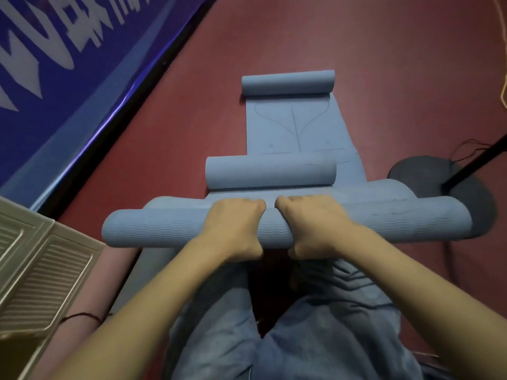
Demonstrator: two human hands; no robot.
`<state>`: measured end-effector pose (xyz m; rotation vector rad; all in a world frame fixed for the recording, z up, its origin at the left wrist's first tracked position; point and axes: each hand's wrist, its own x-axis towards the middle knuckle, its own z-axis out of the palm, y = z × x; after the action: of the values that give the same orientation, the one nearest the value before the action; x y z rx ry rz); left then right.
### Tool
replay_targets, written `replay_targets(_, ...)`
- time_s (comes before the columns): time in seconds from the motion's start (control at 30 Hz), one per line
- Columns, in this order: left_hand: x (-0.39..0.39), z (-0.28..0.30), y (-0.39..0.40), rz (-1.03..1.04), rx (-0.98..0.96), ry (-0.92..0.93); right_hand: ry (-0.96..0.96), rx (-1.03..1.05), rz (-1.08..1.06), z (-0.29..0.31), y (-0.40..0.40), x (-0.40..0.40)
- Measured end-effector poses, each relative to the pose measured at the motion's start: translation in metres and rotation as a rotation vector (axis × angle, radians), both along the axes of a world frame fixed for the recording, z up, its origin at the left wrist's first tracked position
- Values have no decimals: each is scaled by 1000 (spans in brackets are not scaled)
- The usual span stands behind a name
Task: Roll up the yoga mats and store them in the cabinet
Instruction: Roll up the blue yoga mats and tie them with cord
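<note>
Both hands, left hand (234, 229) and right hand (312, 227), sit side by side, fingers clenched over the middle of the nearest blue yoga mat roll (164, 229). Its long axis runs left-right across the red floor (384, 78), so I'd guess the push goes straight away from the knees. Just past it lies a second rolled mat (270, 171), then a flat stretch ending in a third roll (288, 82). Slatted cabinet door (35, 270) at the near left, blue banner (55, 64) along the far left.

Cabinet (41, 270) cut off at left edge
</note>
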<state>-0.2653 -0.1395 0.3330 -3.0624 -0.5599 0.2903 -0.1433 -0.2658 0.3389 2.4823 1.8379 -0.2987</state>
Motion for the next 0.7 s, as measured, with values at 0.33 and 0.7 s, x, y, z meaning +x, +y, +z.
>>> replay_targets(0.33,-57,-2,-67,-3,37,-109,-154,167,-12,-13,-59,-56)
replay_targets(0.7,-82,-10,-85,1,-157,25,25,-45,87,-16,-74,-80)
